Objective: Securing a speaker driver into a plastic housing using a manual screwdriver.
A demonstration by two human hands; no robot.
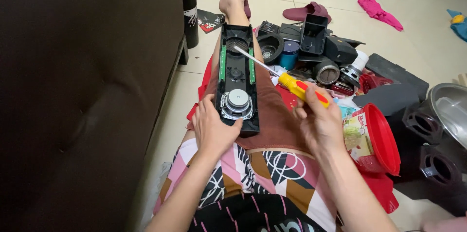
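A long black speaker panel (pixel 237 78) lies lengthwise on my outstretched leg, with a round speaker driver (pixel 237 103) at its near end and green circuit strips along its sides. My left hand (pixel 212 129) grips the panel's near left corner. My right hand (pixel 318 120) holds a yellow and red screwdriver (pixel 301 89); its metal shaft slants up and left, and the tip rests near the round grille at the panel's far end.
A dark sofa (pixel 82 91) fills the left. A black flask (pixel 188 8) stands beside it. To the right lie black speaker housings (pixel 316 42), a red plastic tub (pixel 377 139), a metal pot (pixel 450 110), a maroon slipper (pixel 306 13) and a pink cloth (pixel 379 13) on the tiled floor.
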